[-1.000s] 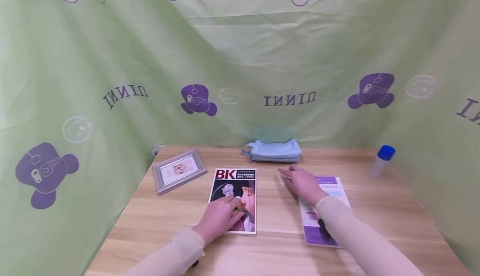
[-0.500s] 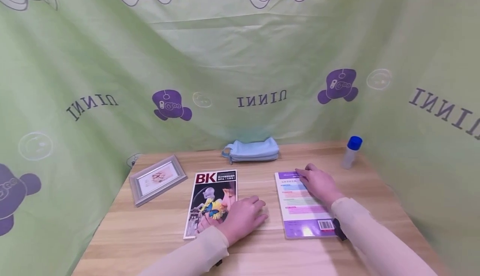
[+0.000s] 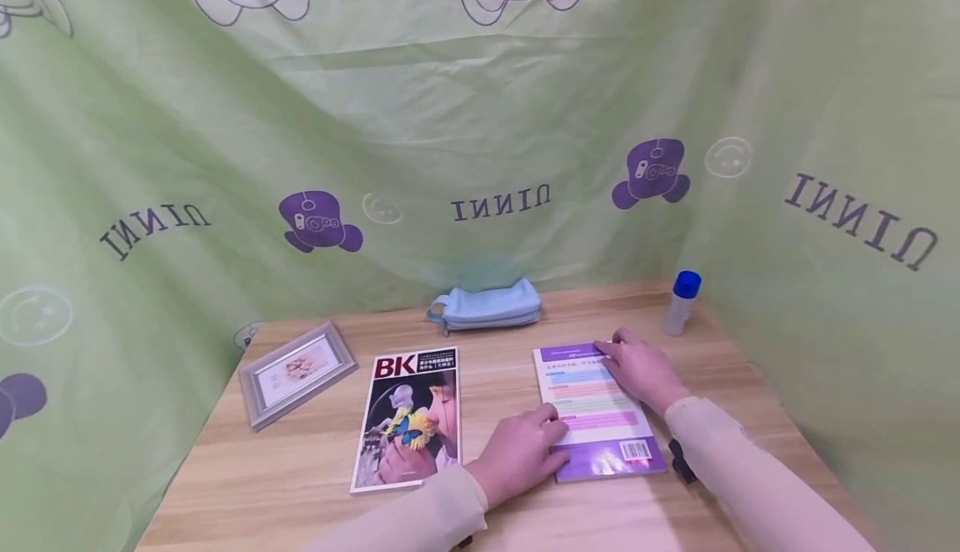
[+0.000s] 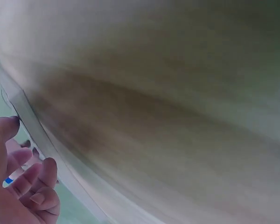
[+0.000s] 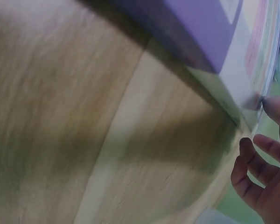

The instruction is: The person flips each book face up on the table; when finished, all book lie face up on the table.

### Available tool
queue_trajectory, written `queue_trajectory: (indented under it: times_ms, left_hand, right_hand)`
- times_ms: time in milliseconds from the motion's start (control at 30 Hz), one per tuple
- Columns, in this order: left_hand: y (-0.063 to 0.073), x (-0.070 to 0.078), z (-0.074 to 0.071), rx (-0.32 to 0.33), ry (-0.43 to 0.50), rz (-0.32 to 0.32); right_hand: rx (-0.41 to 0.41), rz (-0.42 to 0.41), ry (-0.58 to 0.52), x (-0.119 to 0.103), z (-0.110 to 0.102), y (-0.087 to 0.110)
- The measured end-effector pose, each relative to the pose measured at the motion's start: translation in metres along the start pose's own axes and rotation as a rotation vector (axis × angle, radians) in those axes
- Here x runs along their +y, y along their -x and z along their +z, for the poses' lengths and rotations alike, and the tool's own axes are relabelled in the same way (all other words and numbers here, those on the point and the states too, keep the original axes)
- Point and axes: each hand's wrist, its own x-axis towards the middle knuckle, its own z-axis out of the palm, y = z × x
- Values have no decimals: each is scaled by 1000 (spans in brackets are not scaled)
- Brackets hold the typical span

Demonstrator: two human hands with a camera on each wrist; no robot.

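A purple and white book (image 3: 592, 431) lies on the table in front of me, its barcode side up. Along its left edge is my left hand (image 3: 517, 456), fingertips at the edge and fingers loosely bent. My right hand (image 3: 645, 373) rests over the book's upper right part, with a fingertip on the purple top band. In the right wrist view the thumb (image 5: 275, 109) meets the book's edge, while the other fingers are bent beside it, apart from the book. To the left lies a magazine marked BK (image 3: 408, 427), untouched.
A grey picture frame (image 3: 262, 406) lies at the far left. By the back edge is a light blue pencil case (image 3: 491, 308), and a blue-capped clear bottle (image 3: 680, 306) stands at the back right. Green printed cloth (image 3: 420, 118) hangs behind the wooden table (image 3: 247, 485).
My left hand has left the BK magazine and moved right to the purple book's left edge. The right hand has shifted to the book's upper right. The head view has turned right.
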Motion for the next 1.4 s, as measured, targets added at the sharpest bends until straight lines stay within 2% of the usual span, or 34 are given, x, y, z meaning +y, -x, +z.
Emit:
queue_trajectory:
  times_ms: [267,567,800,1100,1267,1400]
  left_hand:
    - [-4,15,4,6,-18,53]
    - [-6,20,2,-52,-43,63]
    - [-4,21,1,-51,-69,83]
    - [-3,22,0,-86,-181,111]
    - [-8,23,1,-76,-291,188]
    - [-12,25,2,-33,-384,261]
  right_hand:
    - [27,-27,-11,2,3,2]
    - [-58,39,-37,5,4,-1]
    - [-68,38,-86,9,6,-7]
    - [-81,4,-132,10,4,-7]
    - [-97,10,-120,11,3,-5]
    - [-92,-1,-119,10,3,-4]
